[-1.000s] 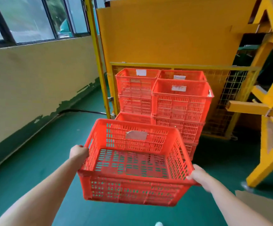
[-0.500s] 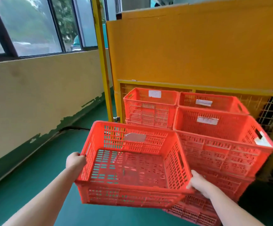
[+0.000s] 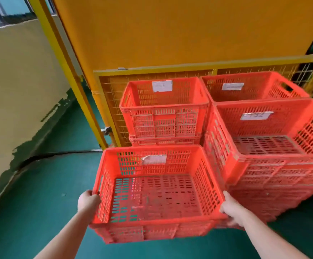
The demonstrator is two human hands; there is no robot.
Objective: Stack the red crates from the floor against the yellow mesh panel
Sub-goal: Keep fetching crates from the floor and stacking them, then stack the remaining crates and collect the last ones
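Note:
I carry an empty red crate (image 3: 157, 195) with a slotted floor and a white label on its far wall. My left hand (image 3: 88, 201) grips its left side at the rim. My right hand (image 3: 232, 212) grips its right side near the front corner. The crate hangs just in front of a low stack (image 3: 163, 113) of red crates and beside a taller front stack (image 3: 271, 152) on the right. A third stack (image 3: 252, 86) stands behind that one. All three stand against the yellow mesh panel (image 3: 110, 101).
A solid yellow board (image 3: 170, 30) rises above the mesh. A yellow post (image 3: 62, 58) slants down on the left beside a cream wall (image 3: 17, 81). A dark cable (image 3: 58, 153) runs along the green floor (image 3: 39, 212).
I have stepped closer to the stacks, which now fill more of the view. The held crate has come up against the taller right stack. Both hands keep their grip.

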